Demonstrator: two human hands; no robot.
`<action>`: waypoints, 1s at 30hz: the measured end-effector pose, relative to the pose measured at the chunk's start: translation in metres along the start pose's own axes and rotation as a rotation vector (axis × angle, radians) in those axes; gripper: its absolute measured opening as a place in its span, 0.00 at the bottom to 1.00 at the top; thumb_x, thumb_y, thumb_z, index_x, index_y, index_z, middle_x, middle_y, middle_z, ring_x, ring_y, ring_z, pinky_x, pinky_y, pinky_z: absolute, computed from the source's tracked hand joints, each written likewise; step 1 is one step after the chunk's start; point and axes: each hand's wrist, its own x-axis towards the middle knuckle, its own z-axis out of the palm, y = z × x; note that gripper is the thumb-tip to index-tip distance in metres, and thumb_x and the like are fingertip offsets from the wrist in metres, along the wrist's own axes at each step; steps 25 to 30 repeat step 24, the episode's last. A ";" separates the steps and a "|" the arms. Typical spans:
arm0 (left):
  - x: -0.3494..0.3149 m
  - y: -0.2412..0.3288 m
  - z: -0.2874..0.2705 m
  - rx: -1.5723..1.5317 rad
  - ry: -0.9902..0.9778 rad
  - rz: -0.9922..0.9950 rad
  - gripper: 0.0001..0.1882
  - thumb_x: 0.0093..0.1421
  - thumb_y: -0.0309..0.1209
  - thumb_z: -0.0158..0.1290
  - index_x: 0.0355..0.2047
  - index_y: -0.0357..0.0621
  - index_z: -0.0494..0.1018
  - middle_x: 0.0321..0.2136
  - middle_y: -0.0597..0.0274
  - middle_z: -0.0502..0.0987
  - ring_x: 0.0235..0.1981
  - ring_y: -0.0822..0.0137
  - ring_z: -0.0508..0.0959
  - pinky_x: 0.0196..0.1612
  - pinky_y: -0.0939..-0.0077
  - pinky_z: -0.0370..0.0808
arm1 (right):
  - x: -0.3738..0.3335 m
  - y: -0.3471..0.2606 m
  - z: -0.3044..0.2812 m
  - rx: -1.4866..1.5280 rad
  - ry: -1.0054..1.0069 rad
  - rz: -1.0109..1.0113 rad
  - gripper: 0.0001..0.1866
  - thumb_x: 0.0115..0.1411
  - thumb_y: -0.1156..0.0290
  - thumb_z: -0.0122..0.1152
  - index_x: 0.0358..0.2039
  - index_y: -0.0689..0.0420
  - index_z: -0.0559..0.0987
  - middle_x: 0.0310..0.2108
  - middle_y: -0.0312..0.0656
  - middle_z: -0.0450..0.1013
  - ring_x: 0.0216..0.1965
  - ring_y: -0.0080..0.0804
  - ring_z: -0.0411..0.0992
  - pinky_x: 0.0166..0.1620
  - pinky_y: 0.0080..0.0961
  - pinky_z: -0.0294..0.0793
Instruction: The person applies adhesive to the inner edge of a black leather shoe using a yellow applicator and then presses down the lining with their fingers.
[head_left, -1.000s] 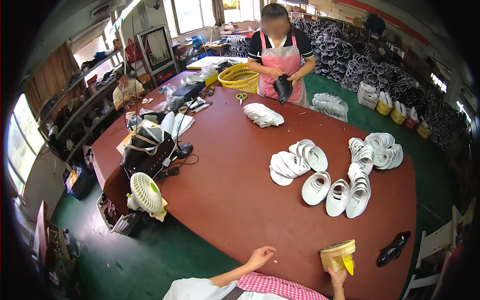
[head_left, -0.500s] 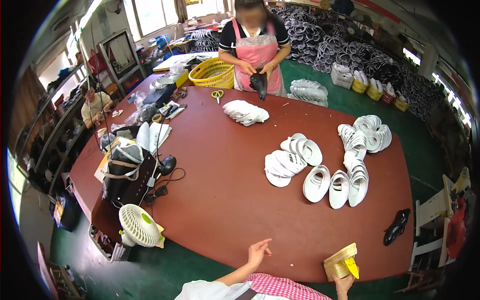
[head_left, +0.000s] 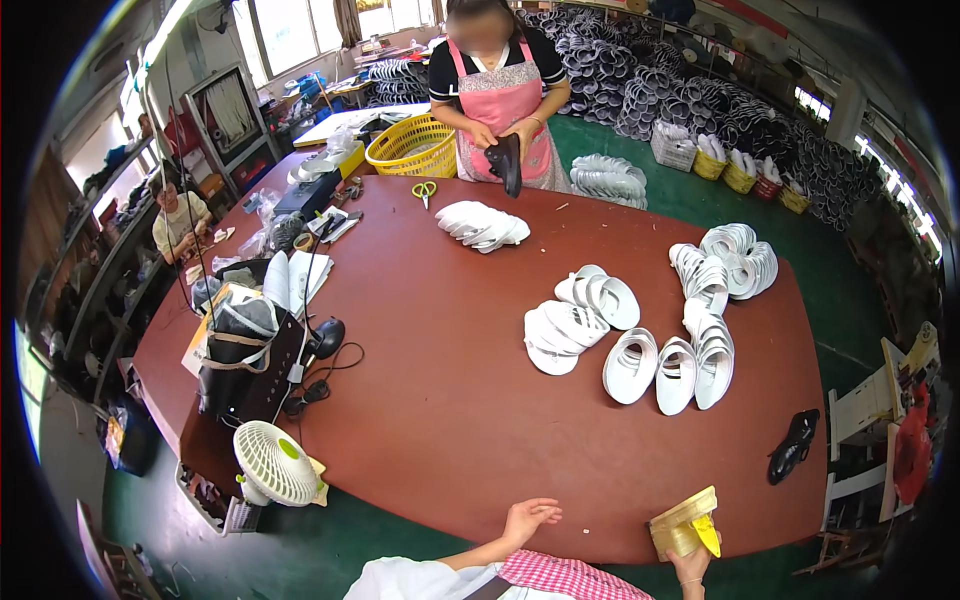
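My left hand [head_left: 531, 519] is above the table's near edge, its fingers stretched to the right and nothing in them. At the lower right, my right hand [head_left: 690, 567] grips the near side of a tan, block-shaped object [head_left: 675, 530] with a bright yellow flap; its exact kind is unclear, and my fingers are partly hidden by it. Farther up the table, white shoe pieces [head_left: 630, 367] lie singly and in overlapping stacks [head_left: 566, 335]. A black shoe [head_left: 794, 447] rests near the right edge.
Across the red-brown table [head_left: 430, 420], a person in a pink apron [head_left: 500, 105] holds a dark shoe over another white stack [head_left: 483, 226]. Green-handled scissors [head_left: 424, 192] lie near a yellow basket [head_left: 412, 147]. At left stand a small fan [head_left: 275, 463] and a cabled lamp-like device [head_left: 328, 338].
My left hand's fingers have loosened from a pointing pose and lowered slightly. My right hand stays at the tan object. The whole view has shifted a little; the person opposite still handles the dark shoe.
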 end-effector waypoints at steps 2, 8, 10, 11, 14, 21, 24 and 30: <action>0.002 -0.006 -0.011 -0.025 0.007 0.043 0.14 0.63 0.22 0.48 0.48 0.30 0.70 0.36 0.47 0.78 0.37 0.62 0.80 0.39 0.75 0.79 | 0.007 -0.014 -0.002 0.018 -0.020 0.034 0.57 0.22 0.69 0.77 0.57 0.63 0.59 0.50 0.51 0.58 0.53 0.50 0.58 0.58 0.38 0.59; -0.001 0.015 -0.006 0.005 0.064 0.025 0.10 0.64 0.25 0.47 0.44 0.36 0.74 0.17 0.71 0.69 0.15 0.80 0.69 0.17 0.87 0.66 | 0.014 -0.016 -0.008 -0.107 -0.086 0.101 0.60 0.24 0.66 0.77 0.61 0.62 0.55 0.55 0.54 0.56 0.57 0.52 0.55 0.62 0.37 0.55; -0.002 0.021 -0.003 -0.110 0.120 -0.024 0.10 0.63 0.25 0.48 0.43 0.37 0.74 0.13 0.77 0.62 0.11 0.84 0.58 0.14 0.86 0.53 | 0.012 -0.018 -0.009 -0.111 -0.080 0.106 0.60 0.24 0.66 0.76 0.61 0.62 0.56 0.55 0.54 0.55 0.58 0.52 0.55 0.61 0.37 0.56; -0.003 0.023 -0.001 -0.108 0.115 -0.027 0.10 0.63 0.25 0.48 0.43 0.37 0.74 0.13 0.77 0.62 0.11 0.84 0.58 0.14 0.86 0.53 | 0.010 -0.020 -0.010 -0.112 -0.076 0.111 0.60 0.24 0.66 0.76 0.61 0.62 0.56 0.55 0.54 0.55 0.58 0.52 0.55 0.61 0.37 0.56; -0.002 0.026 -0.002 -0.132 0.203 -0.014 0.08 0.62 0.24 0.51 0.40 0.39 0.76 0.12 0.79 0.60 0.10 0.86 0.55 0.12 0.88 0.51 | 0.011 -0.033 -0.011 -0.122 -0.121 0.186 0.60 0.24 0.65 0.77 0.60 0.62 0.56 0.56 0.54 0.55 0.58 0.52 0.55 0.61 0.38 0.56; 0.009 0.011 -0.007 -0.043 0.196 0.118 0.10 0.58 0.24 0.55 0.41 0.36 0.75 0.20 0.69 0.74 0.21 0.77 0.73 0.27 0.85 0.69 | 0.006 -0.041 -0.009 -0.205 -0.072 0.196 0.56 0.25 0.66 0.77 0.59 0.58 0.59 0.56 0.51 0.55 0.58 0.50 0.57 0.59 0.36 0.61; 0.012 0.013 0.002 -0.026 0.091 0.047 0.12 0.60 0.27 0.54 0.44 0.36 0.73 0.24 0.64 0.77 0.27 0.72 0.78 0.33 0.86 0.73 | -0.001 -0.037 -0.010 -0.216 -0.011 0.157 0.53 0.27 0.68 0.76 0.58 0.53 0.60 0.56 0.47 0.55 0.57 0.48 0.59 0.58 0.35 0.64; 0.012 0.013 0.002 -0.026 0.091 0.047 0.12 0.60 0.27 0.54 0.44 0.36 0.73 0.24 0.64 0.77 0.27 0.72 0.78 0.33 0.86 0.73 | -0.001 -0.037 -0.010 -0.216 -0.011 0.157 0.53 0.27 0.68 0.76 0.58 0.53 0.60 0.56 0.47 0.55 0.57 0.48 0.59 0.58 0.35 0.64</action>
